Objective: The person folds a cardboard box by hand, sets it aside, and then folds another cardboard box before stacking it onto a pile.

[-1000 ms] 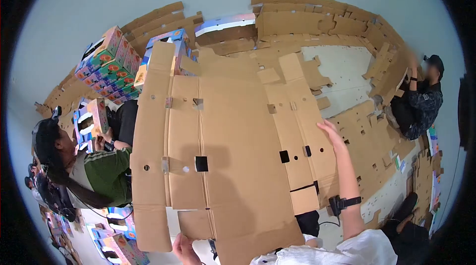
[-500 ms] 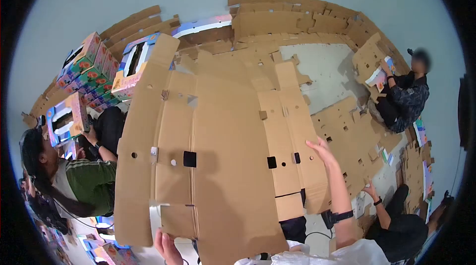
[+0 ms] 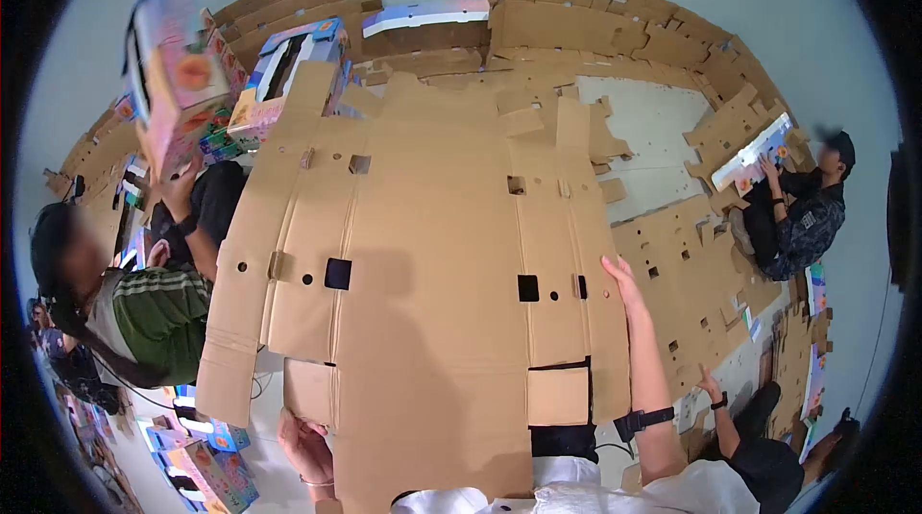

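A large flat brown cardboard box blank [image 3: 432,255] with die-cut holes and flaps fills the middle of the view. My left hand [image 3: 305,445] grips its near bottom edge, close to a folded flap. My right hand [image 3: 622,285] lies flat against its right edge, the arm stretched out, with a black band on the wrist [image 3: 642,421]. The sheet hides my lap and the floor beneath it.
A person in a green striped top [image 3: 144,307] at left lifts a colourful printed box [image 3: 168,62]. More printed boxes [image 3: 288,62] stand behind. Flat cardboard blanks [image 3: 595,19] line the far wall and floor. A person in dark clothes [image 3: 802,211] sits at right; another's hand [image 3: 711,389] reaches in lower right.
The cardboard blank has flattened out and swung slightly left. My left hand has slid up its bottom edge. The person at left has raised a printed box high.
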The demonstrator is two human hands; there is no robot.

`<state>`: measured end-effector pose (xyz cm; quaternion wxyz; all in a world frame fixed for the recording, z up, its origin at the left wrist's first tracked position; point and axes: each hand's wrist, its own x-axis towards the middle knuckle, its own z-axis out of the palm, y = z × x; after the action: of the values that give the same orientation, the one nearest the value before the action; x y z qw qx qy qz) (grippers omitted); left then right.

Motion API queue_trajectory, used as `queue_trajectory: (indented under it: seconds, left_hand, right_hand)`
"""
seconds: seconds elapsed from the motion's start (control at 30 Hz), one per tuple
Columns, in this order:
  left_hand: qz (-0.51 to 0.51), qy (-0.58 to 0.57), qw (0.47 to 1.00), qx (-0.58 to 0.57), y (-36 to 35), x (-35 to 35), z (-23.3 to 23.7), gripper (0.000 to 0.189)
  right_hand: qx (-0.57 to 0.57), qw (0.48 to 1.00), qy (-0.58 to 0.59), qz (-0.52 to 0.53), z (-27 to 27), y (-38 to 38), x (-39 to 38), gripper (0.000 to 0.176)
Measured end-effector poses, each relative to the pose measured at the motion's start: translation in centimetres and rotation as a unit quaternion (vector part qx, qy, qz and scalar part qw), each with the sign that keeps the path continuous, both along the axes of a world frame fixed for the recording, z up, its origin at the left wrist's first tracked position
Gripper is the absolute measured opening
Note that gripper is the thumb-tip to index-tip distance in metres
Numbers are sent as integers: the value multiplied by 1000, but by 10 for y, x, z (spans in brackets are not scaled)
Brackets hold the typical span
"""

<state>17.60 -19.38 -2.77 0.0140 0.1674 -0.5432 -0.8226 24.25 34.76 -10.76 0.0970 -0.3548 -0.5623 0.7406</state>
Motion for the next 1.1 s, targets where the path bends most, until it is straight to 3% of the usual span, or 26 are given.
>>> queue_trajectory:
  seconds: [0.2,0.27,0.3,0.33,0.4,0.43,0.5,0.53,0.6,0.7,0.8,0.97,1.03,1.1]
  left_hand:
    - [-1,-76,997,20,13,-1,13,30]
    - [-13,-170,982,86,12,1,27,37]
    - [-161,-81,975,129,-11,5,18,46]
    - [-159,-83,976,123,-14,5,23,46]
    - [-316,-79,943,-72,-14,0,40,36]
    - [-314,-80,943,-76,-8,-1,49,36]
    - [-427,-27,887,-171,5,-1,64,46]
    - [-428,-27,887,-172,4,0,63,46]
    - [-426,-123,890,-107,1,1,57,69]
    - [-400,-204,892,-55,7,6,63,77]
    - [-422,-147,893,-56,14,2,59,77]
    - [-454,-203,865,-71,36,-36,68,79]
    - [-499,-115,853,-97,57,-58,71,67]
    - [-513,-127,845,-80,95,-71,79,63]
  right_hand:
    - [15,1000,-4,-7,0,2,9,42]
    - [30,999,23,-31,-11,-1,13,44]
    - [23,999,22,-31,-15,0,17,44]
    - [27,999,11,-28,-5,-3,16,44]
    - [27,999,0,-21,-1,-2,15,44]
    - [16,1000,12,2,-3,3,16,43]
    - [5,999,25,25,-8,9,19,42]
    - [13,999,26,18,-9,7,19,41]
    - [21,999,31,9,-11,5,19,40]
    - [36,999,21,-4,-6,3,24,41]
    - [30,999,-1,-19,-17,2,39,40]
    - [58,992,18,-115,-23,-7,60,37]
    - [39,985,-2,-167,-40,4,83,40]
    - [22,976,-21,-215,-40,11,103,44]
